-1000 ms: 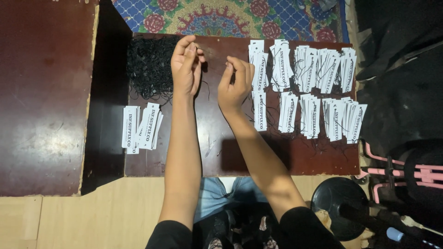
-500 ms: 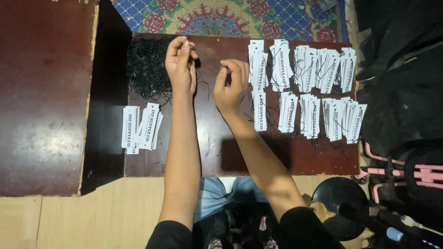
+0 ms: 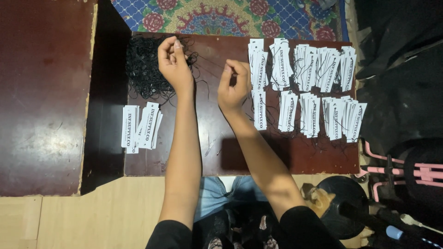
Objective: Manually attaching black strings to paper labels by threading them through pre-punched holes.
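head view: white paper tags stacked right, left hand at black thread pile.

Bare wood lay open at the near middle of the low table. Left of it sat a tag stack, right the tag rows (closely packed), beyond a black string tangle.
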